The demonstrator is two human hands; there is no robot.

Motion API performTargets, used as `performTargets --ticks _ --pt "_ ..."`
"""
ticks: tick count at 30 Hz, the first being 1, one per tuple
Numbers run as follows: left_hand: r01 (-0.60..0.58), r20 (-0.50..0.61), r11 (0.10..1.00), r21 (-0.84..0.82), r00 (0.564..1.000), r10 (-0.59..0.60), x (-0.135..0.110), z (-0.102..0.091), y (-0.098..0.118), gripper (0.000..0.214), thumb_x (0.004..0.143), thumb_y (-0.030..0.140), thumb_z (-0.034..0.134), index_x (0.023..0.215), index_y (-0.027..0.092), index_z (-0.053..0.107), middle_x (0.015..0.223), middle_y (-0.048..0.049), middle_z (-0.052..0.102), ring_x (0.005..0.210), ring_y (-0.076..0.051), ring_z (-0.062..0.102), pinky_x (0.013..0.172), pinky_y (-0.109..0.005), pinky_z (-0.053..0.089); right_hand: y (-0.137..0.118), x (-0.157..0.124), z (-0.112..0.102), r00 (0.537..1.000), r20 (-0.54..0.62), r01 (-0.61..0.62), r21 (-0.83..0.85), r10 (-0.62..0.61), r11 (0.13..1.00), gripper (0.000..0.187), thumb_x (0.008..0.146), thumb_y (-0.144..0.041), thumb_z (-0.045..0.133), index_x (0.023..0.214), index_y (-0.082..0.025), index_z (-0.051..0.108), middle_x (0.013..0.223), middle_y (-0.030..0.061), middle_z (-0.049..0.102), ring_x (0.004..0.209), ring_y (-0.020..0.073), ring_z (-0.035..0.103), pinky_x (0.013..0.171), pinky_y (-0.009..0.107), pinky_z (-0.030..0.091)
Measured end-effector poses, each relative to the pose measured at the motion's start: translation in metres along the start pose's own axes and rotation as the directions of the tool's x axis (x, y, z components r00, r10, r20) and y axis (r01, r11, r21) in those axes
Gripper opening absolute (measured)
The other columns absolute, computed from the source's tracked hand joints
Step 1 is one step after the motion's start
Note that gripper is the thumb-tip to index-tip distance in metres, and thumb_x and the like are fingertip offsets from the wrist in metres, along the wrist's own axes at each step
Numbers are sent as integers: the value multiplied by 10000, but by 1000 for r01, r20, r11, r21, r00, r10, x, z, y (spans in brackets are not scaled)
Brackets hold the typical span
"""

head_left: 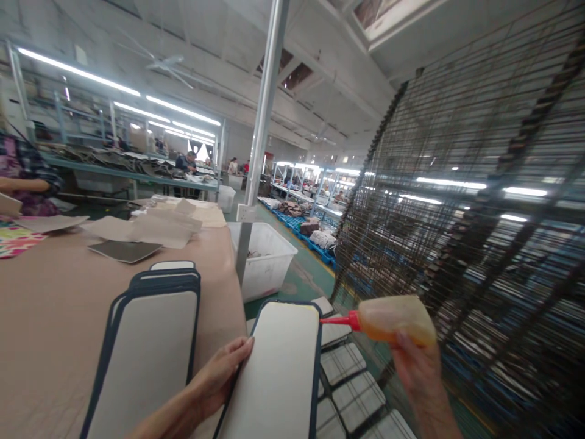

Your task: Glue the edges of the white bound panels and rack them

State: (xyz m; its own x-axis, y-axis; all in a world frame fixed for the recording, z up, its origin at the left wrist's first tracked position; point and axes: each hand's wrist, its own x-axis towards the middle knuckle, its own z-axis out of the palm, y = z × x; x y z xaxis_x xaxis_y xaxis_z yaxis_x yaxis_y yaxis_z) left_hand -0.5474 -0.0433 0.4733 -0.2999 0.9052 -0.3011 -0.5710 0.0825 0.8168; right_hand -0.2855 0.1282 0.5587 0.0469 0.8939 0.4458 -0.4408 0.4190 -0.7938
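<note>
Evidently we steady the white rectangular panel with dark blue edging (pixel 280 372) over the bench (pixel 46 317) edge. Our left hand (pixel 219 378) lies at its 9 o'clock side, fingers (pixel 240 349) pressed together along the rim. At 3 o'clock, our right hand (pixel 418 372) wraps the soft yellow squeeze bottle with red nozzle (pixel 393 318). The tip points to 9 o'clock, just beside the panel's far corner, likely to reach its edging.
</note>
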Motion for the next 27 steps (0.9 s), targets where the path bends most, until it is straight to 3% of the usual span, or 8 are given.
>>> performTargets --ticks 7,17,22,27 --pt "-18 3 1000 13 1000 18 -3 -2 1 635 394 636 922 681 180 586 588 38 645 561 -112 542 552 -226 401 0 3 7 999 -37 1 68 1 998 471 407 -398 977 798 -295 736 744 -50 711 702 130 664 680 183 573" --pt "35 15 999 16 999 -35 -7 -5 3 660 358 646 923 705 193 593 607 40 660 571 -124 562 556 -232 420 7 -2 1 998 67 -19 9 18 1000 388 491 -385 961 783 -257 740 760 8 724 685 152 670 663 187 571" --pt "62 74 998 8 995 -62 -5 -10 1 630 423 622 923 796 176 682 692 -4 718 626 -152 616 599 -245 452 4 -3 4 997 59 -46 30 45 998 406 450 -352 976 766 -258 740 724 -7 712 668 180 688 643 227 588" --pt "88 157 996 20 983 -90 -3 -15 1 554 560 588 887 908 185 736 847 -70 771 837 -249 701 712 -285 491 3 -5 4 993 18 -118 45 117 992 444 356 -326 988 713 -250 734 660 -12 685 629 178 682 610 214 574"
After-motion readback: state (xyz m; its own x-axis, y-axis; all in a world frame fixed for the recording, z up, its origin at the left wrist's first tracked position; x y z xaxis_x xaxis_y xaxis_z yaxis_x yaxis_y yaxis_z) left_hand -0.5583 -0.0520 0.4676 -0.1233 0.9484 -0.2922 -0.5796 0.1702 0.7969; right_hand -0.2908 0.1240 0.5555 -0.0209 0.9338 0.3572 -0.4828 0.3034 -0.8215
